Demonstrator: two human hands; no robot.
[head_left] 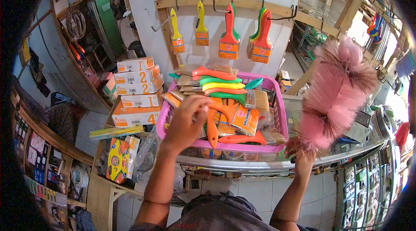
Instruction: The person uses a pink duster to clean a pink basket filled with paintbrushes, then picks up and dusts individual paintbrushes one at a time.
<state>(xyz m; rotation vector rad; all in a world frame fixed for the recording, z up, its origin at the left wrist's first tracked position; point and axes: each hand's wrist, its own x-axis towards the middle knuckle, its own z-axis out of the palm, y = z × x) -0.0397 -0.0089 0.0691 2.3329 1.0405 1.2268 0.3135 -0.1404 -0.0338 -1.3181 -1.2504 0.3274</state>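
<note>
My left hand is over a pink plastic basket heaped with paintbrushes. Its curled fingers close at the handle end of an orange paintbrush, whose labelled bristle end points right. Beneath it lies another orange-handled paintbrush. Red, green and yellow brushes are stacked across the back of the heap, and a red-orange one lies along the front. At the basket's right, my right hand is wrapped round the lower end of a pink feather duster, held upright; its handle is mostly hidden.
Orange-and-white boxes are stacked left of the basket. Paintbrushes hang from hooks on a wooden rail behind it. A glass counter with a metal edge runs under the basket. A yellow package lies at the left.
</note>
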